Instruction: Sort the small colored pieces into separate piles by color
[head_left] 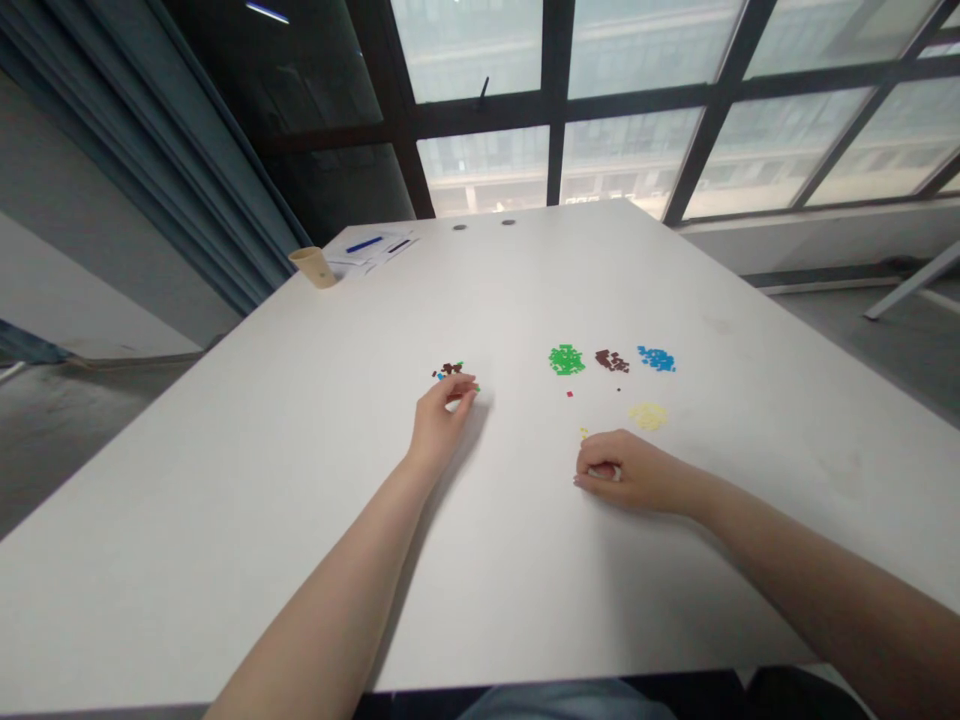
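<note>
My left hand (441, 420) rests at a small mixed heap of brown, green and blue pieces (451, 369). Its thumb and fingers are curled together, with a speck of green at the tips; whether they grip it is too small to tell. On the right, my right hand (626, 470) is held low over the white table, thumb and forefinger drawn together. Anything in that pinch is hidden. Just beyond its knuckles lie a few yellow bits (583, 432), and a pale yellow pile (649, 416) sits farther to the right.
Sorted piles of green (566, 360), brown (613, 361) and blue pieces (657, 359) lie beyond my right hand. A lone red piece (570, 394) is nearer. A tan cup (313, 267) and papers with a blue pen (364, 244) occupy the far left corner.
</note>
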